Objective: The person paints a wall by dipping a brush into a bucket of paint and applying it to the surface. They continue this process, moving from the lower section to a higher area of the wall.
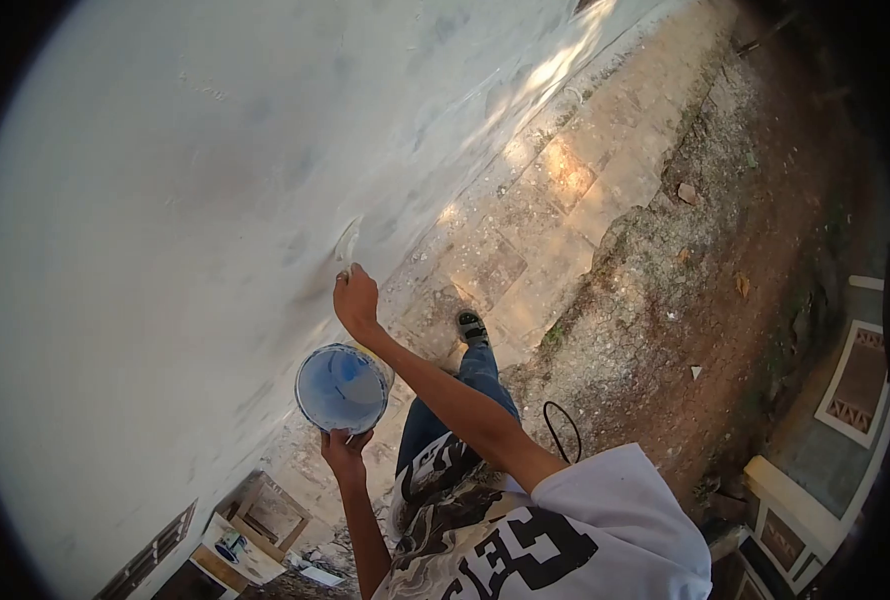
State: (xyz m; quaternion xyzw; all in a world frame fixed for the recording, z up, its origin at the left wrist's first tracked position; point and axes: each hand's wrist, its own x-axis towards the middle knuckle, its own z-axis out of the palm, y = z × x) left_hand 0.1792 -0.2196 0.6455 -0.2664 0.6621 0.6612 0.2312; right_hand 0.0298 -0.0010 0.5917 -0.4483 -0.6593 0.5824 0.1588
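My right hand [356, 300] is closed around the handle of a paintbrush [347, 240], whose pale bristles meet the whitish wall [185, 260]. Below it, my left hand [345, 450] grips the near side of a round bucket [341, 388]. The bucket is tilted so its open mouth faces me, and bluish-white paint shows inside. Most of the brush handle is hidden by my fingers. Faint darker patches and small rough marks show on the wall.
A worn tiled walkway [525, 250] runs along the wall's foot, with my shoe [472, 327] on it. Rubble and bare soil [685, 330] border it. At lower left stands a small wooden table [255, 555] with items on it. A building [815, 450] is at right.
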